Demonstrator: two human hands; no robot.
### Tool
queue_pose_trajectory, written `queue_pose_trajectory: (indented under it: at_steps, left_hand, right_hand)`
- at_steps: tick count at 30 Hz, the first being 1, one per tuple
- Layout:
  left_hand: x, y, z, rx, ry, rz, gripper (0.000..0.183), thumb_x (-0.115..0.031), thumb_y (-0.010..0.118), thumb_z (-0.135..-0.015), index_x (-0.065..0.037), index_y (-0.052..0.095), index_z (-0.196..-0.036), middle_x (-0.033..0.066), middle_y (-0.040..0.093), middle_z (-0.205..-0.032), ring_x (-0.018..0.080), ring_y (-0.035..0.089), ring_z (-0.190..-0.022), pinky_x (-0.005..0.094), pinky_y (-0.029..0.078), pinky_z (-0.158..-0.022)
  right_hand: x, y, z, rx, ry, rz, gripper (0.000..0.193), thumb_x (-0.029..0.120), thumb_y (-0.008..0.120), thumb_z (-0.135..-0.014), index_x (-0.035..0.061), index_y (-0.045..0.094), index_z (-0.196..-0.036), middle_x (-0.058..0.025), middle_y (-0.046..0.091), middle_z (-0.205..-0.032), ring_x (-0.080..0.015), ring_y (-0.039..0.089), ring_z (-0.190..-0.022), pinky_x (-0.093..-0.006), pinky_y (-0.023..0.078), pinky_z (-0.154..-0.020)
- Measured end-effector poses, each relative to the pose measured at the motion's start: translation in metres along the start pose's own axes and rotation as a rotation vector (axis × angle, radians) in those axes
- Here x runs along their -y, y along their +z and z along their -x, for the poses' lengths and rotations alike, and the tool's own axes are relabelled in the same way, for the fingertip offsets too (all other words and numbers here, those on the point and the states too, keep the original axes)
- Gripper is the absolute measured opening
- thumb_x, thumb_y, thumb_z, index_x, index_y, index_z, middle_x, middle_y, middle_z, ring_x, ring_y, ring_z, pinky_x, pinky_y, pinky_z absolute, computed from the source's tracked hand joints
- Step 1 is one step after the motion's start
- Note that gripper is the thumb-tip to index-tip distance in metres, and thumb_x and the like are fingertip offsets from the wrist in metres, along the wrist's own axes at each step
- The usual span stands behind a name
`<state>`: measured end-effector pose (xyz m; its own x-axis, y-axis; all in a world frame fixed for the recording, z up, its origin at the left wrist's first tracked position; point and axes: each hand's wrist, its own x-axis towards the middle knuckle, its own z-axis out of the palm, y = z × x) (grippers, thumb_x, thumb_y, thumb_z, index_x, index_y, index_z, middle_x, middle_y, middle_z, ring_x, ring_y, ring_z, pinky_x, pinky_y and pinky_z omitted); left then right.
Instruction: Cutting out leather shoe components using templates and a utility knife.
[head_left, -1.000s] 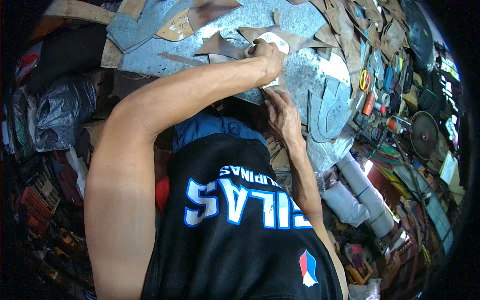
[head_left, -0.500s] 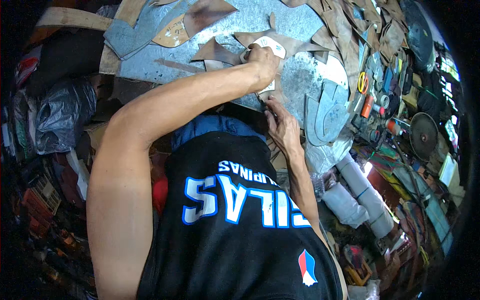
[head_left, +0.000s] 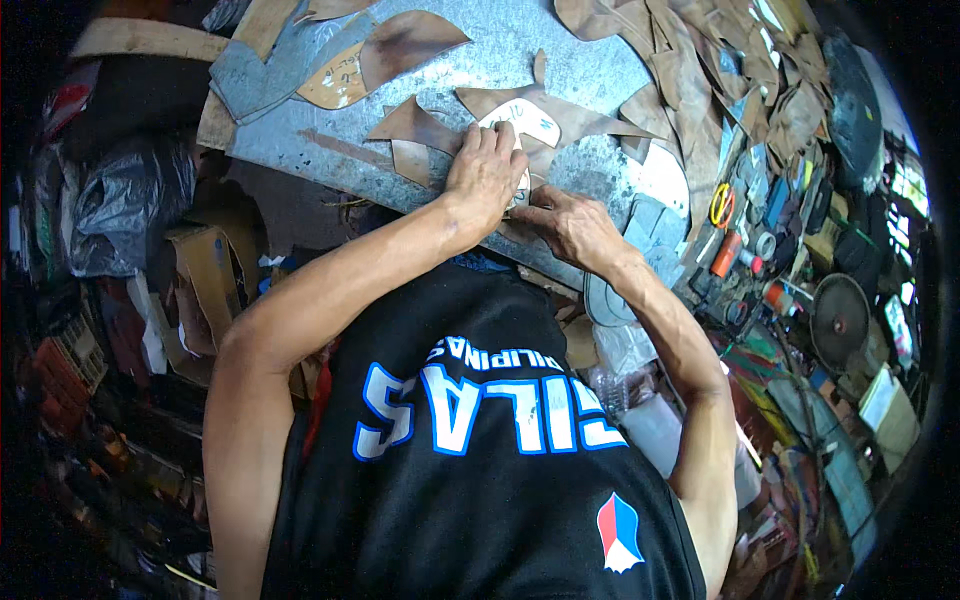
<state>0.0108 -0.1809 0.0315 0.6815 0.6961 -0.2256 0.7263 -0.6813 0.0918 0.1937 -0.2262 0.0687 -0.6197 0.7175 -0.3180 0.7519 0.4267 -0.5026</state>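
Note:
My left hand (head_left: pixel 484 172) lies with its fingers stretched over a white pattern piece (head_left: pixel 537 121), pressing it onto a brown leather piece (head_left: pixel 598 122). Just to the right, my right hand (head_left: pixel 575 228) is closed near the template's lower end, by the table's near edge. A slim dark tool showed at its fingertips half a second ago; the fingers now mostly hide it, so its kind is unclear. Beside my left hand lies a pointed leather scrap (head_left: pixel 412 128).
The metal-topped table (head_left: pixel 330 165) carries grey patterns (head_left: pixel 245 80), a tan pattern (head_left: pixel 335 80) and a heap of leather scraps (head_left: pixel 690 60). Orange-handled scissors (head_left: pixel 722 205), an orange cylinder (head_left: pixel 727 254) and a round fan-like disc (head_left: pixel 840 313) are at the right. A cardboard box (head_left: pixel 212 270) stands at left.
My left hand has shifted left and nearer, from fingers curled on the pattern to fingers laid out flat. My right hand has turned inward, its elbow swinging out to the right.

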Motion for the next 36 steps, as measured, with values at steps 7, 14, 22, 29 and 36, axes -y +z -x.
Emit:
queue_pose_trajectory:
  at_steps: [7, 14, 22, 29, 36]
  left_hand:
    - [-0.008, -0.007, 0.006, 0.053, -0.076, 0.048, 0.041, -0.015, 0.062, -0.081, -0.007, 0.056, -0.12, 0.0216, 0.043, -0.136, 0.0328, 0.049, -0.117, 0.0506, 0.028, -0.11]
    - [-0.011, -0.006, 0.006, 0.072, -0.096, 0.084, 0.047, -0.01, 0.065, -0.077, -0.005, 0.053, -0.123, 0.024, 0.039, -0.139, 0.0373, 0.048, -0.117, 0.0535, 0.027, -0.11]
    - [-0.009, -0.011, 0.006, 0.08, -0.054, 0.081, 0.047, -0.009, 0.065, -0.077, -0.005, 0.054, -0.122, 0.0254, 0.039, -0.139, 0.0378, 0.048, -0.117, 0.0526, 0.029, -0.11]
    - [-0.022, -0.003, 0.017, 0.001, -0.15, 0.061, 0.037, -0.013, 0.058, -0.084, -0.003, 0.058, -0.12, 0.0192, 0.045, -0.137, 0.036, 0.047, -0.119, 0.0466, 0.033, -0.108]
    - [-0.028, 0.001, 0.022, -0.055, -0.244, 0.134, 0.032, -0.016, 0.056, -0.086, -0.003, 0.062, -0.115, 0.0156, 0.049, -0.136, 0.0363, 0.045, -0.125, 0.0476, 0.033, -0.108]
  right_hand:
    - [-0.019, -0.002, -0.002, 0.019, -0.088, -0.044, 0.038, 0.01, 0.063, -0.079, 0.0199, 0.067, -0.116, -0.0088, 0.063, -0.104, -0.0306, 0.066, -0.087, -0.041, 0.053, -0.076]
    - [-0.021, -0.008, 0.01, -0.006, -0.043, -0.044, 0.037, 0.01, 0.062, -0.079, 0.0198, 0.066, -0.114, -0.0079, 0.064, -0.104, -0.0307, 0.066, -0.085, -0.0412, 0.054, -0.076]
    - [-0.033, -0.017, 0.056, -0.069, 0.26, -0.061, 0.028, 0.013, 0.062, -0.085, 0.0168, 0.067, -0.112, -0.0096, 0.066, -0.108, -0.0339, 0.066, -0.091, -0.0439, 0.054, -0.076]
    - [-0.04, -0.044, 0.053, -0.213, 0.419, -0.244, 0.023, 0.015, 0.064, -0.087, 0.0084, 0.069, -0.109, -0.0138, 0.068, -0.098, -0.035, 0.065, -0.09, -0.0403, 0.051, -0.077]
    - [-0.037, -0.056, -0.082, -0.21, -0.132, -0.052, 0.019, 0.02, 0.064, -0.087, 0.01, 0.069, -0.102, -0.0107, 0.067, -0.088, -0.0339, 0.066, -0.078, -0.0421, 0.052, -0.065]
